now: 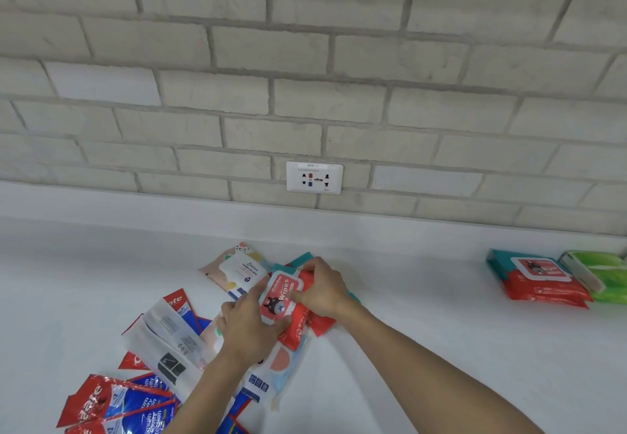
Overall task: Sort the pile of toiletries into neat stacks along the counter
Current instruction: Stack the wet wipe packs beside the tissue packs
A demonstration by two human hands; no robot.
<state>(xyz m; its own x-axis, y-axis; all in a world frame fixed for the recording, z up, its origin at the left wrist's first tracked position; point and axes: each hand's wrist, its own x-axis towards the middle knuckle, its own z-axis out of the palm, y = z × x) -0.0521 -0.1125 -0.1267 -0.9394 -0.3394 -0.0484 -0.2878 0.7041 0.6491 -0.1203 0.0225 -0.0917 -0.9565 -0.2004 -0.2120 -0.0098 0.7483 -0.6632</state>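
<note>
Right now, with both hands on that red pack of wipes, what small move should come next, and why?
Probably lift the red wipes pack off the pile and carry it right to the matching red stack. The left hand and right hand both grip it, and identical packs already lie there beside the green packs.

White counter (424, 315): toiletry pile (190, 342) centre-left; red wipes stack (543, 284), green pack (600, 276) right.

Indoor counter area, domestic or washroom type. Indicators: white countertop (424, 315) with raised back edge, set against a pale painted brick wall (305, 60); labelled wall socket plate (314, 178); wet-wipe packs (539, 281) and toothpaste packs (112, 399) lying on the surface
</note>
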